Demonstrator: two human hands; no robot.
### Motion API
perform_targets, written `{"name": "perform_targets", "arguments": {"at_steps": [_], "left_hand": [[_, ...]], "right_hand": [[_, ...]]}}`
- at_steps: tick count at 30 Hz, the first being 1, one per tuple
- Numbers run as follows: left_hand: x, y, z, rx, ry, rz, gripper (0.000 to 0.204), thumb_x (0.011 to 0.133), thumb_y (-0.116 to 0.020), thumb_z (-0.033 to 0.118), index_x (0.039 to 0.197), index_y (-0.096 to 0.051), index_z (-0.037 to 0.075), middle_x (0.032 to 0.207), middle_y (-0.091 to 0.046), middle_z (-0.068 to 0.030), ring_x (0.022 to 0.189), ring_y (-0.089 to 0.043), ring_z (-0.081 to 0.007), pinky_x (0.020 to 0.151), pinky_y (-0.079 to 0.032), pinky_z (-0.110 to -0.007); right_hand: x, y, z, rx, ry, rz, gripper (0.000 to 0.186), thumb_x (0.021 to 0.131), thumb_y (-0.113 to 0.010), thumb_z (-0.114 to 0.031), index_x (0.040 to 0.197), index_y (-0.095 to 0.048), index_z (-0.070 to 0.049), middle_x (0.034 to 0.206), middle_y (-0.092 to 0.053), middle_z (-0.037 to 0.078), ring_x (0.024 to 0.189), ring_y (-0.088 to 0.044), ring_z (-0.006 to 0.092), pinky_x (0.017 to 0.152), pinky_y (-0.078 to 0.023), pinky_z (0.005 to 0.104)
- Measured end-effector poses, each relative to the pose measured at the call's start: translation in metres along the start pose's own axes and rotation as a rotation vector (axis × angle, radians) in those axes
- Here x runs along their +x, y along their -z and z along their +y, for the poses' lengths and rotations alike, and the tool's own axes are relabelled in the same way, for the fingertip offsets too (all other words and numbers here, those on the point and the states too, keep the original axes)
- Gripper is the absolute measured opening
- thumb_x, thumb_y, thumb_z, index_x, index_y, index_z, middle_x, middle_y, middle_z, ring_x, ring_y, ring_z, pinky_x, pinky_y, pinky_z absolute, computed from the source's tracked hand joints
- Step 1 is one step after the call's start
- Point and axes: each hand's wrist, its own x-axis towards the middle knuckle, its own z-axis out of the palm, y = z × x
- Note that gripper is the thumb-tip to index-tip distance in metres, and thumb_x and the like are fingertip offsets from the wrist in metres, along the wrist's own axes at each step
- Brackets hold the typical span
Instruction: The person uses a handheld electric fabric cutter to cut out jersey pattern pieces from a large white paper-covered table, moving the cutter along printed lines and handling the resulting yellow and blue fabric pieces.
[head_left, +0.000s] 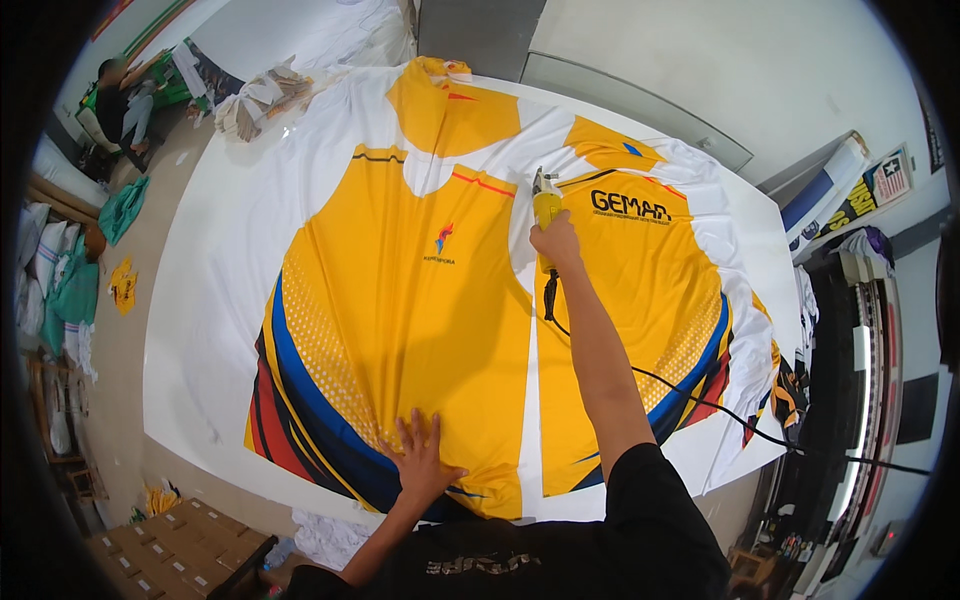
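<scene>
Large printed fabric panels, mostly yellow with blue, red and black curved bands, lie spread over a white table [190,330]. My left hand [424,466] rests with fingers spread on the near part of the left yellow panel [455,330]. In my right hand [557,242] is a yellow electric fabric cutter [546,206]. Its metal head points away from me, at the white strip between the left panel and the right yellow panel [640,270]. A black cord [720,408] runs from the cutter across the right panel and off to the right.
Smaller yellow pieces [450,120] lie at the far side, on white cloth. Scrap paper [262,98] sits at the table's far left corner. A seated person [125,105] is beyond it. Cardboard boxes [175,550] stand near left; fabric rolls [825,190] lean at right.
</scene>
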Motion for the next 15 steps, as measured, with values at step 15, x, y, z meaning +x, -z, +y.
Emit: {"name": "perform_targets", "arguments": {"at_steps": [15], "left_hand": [[-0.088, 0.002, -0.055, -0.005, 0.017, -0.141, 0.123, 0.072, -0.087, 0.063, 0.170, -0.026, 0.019, 0.179, -0.006, -0.0193, 0.162, -0.002, -0.0519, 0.113, -0.008, -0.088]], "right_hand": [[0.021, -0.004, -0.012, 0.027, -0.010, 0.003, 0.071, 0.086, -0.071, -0.038, 0.133, -0.042, 0.007, 0.121, -0.068, 0.035, 0.110, -0.070, 0.0517, 0.096, -0.057, 0.0548]]}}
